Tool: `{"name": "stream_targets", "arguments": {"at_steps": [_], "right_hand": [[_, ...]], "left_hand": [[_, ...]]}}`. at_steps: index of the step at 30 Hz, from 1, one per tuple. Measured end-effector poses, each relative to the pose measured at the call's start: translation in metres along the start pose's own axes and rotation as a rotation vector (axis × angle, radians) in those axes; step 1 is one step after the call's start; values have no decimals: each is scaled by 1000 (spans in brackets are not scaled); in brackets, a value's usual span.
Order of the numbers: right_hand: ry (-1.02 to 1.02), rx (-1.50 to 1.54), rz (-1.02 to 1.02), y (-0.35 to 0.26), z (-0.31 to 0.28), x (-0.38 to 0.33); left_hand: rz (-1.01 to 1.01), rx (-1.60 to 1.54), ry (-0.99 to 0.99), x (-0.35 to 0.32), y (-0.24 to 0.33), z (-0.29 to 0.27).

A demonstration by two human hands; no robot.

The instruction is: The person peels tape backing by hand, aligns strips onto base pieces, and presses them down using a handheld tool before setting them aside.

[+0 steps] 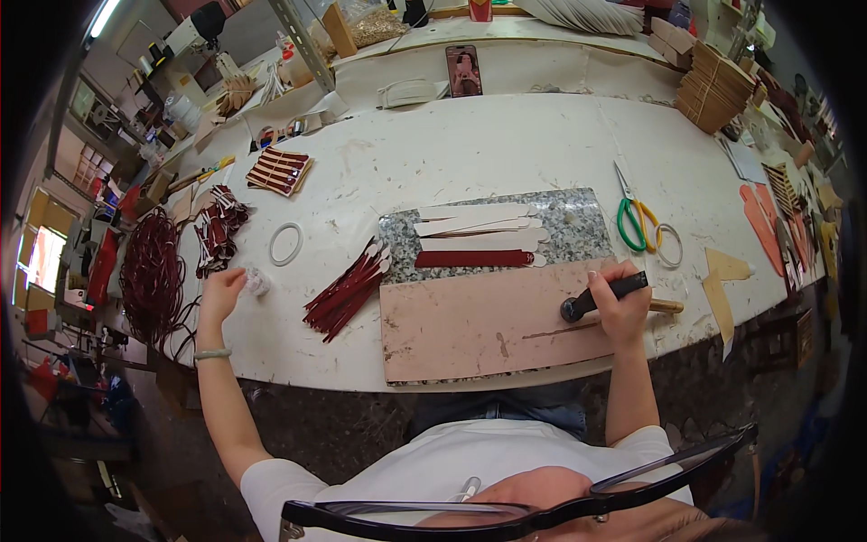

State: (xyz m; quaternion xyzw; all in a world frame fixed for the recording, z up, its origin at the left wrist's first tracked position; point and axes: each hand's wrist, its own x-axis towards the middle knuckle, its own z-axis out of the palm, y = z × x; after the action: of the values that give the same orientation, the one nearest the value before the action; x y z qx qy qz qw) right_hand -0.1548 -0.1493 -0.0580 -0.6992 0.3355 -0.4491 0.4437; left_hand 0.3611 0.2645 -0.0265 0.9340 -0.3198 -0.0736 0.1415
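Observation:
My left hand (224,291) is at the table's left, its fingers drawn together beside a small crumpled clear plastic piece (257,283); what they pinch is hidden. On the right, my right hand (621,303) wraps around a black tool (628,285) with a rounded end, over a tan board (470,316). A wooden handle (666,307) sticks out past that hand. Behind the tan board, a dark red strip (474,259) and several pale strips (474,226) lie on a speckled stone slab (578,217). A bunch of dark red strips (348,294) fans out left of the slab.
A grey ring (286,244), red bundles (221,226) and a heap of red cords (152,275) lie left. At right are scissors (637,221), another ring (669,246) and tan pieces (721,294). A phone (464,70) leans at the back; stacked brown pieces (715,88) stand back right.

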Motion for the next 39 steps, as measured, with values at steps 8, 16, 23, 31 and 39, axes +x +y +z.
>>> {"name": "stream_targets", "arguments": {"at_steps": [8,16,23,31,39], "right_hand": [[32,-46,0,0,-2,1],[31,-26,-63,4,0,-3],[19,-121,-121,10,-5,-5],[41,-114,-102,5,-3,-2],[-107,-248,-316,-22,23,49]], "left_hand": [[285,-293,466,-15,191,15],[695,-583,-120,2,342,122],[928,-354,-103,-7,383,165],[928,-382,-99,-21,384,169],[939,-453,33,-37,386,169]]}}
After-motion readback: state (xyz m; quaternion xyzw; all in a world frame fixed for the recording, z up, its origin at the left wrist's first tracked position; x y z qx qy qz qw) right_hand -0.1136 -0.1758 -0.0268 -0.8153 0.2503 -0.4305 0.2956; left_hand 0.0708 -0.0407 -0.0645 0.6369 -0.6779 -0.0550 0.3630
